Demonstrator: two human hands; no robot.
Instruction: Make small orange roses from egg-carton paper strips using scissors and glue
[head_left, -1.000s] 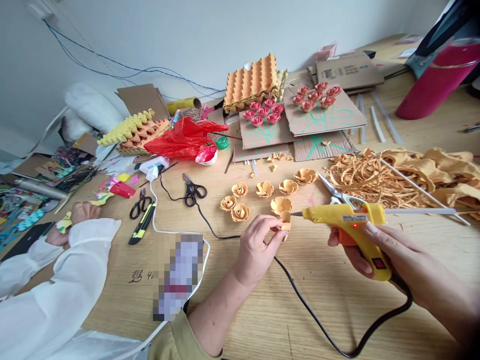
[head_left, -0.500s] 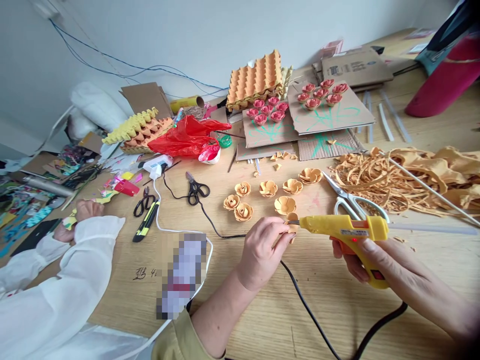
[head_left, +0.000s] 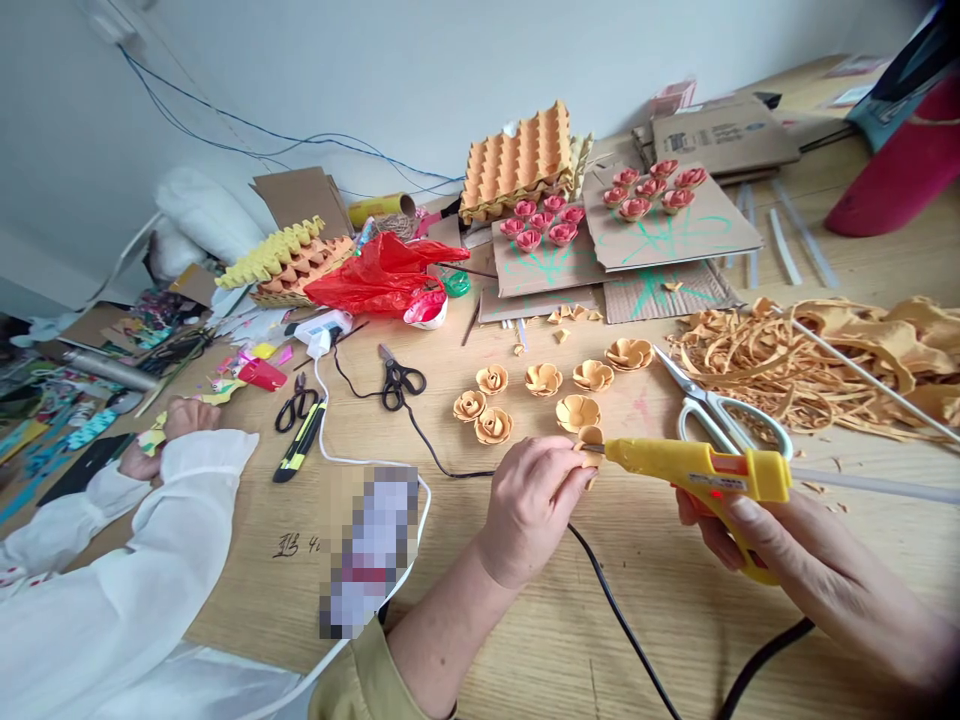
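Note:
My left hand (head_left: 534,505) pinches a small orange egg-carton petal piece (head_left: 591,438), partly hidden by the fingers. In my right hand (head_left: 772,540) is a yellow hot glue gun (head_left: 697,468), its red light lit and its nozzle tip at the petal piece. A clear glue stick (head_left: 874,484) juts from the gun's back. Just beyond my left hand lies an open orange paper flower (head_left: 578,413). Several more orange flowers (head_left: 543,379) sit behind it, some with curled centres. White-handled scissors (head_left: 724,405) rest open behind the glue gun.
Orange scraps (head_left: 750,360) are heaped at right. Red flowers (head_left: 634,208) stand on cardboard (head_left: 690,240) at the back, near egg trays (head_left: 517,160). Black scissors (head_left: 397,380), a utility knife (head_left: 298,442) and a power cord lie left. A co-worker's white sleeve (head_left: 180,520) reaches in there.
The glue gun's tip has moved in from beside the petal piece to its upper edge, and the gun's grip has tilted. The view has shifted slightly, so the table things appear further right.

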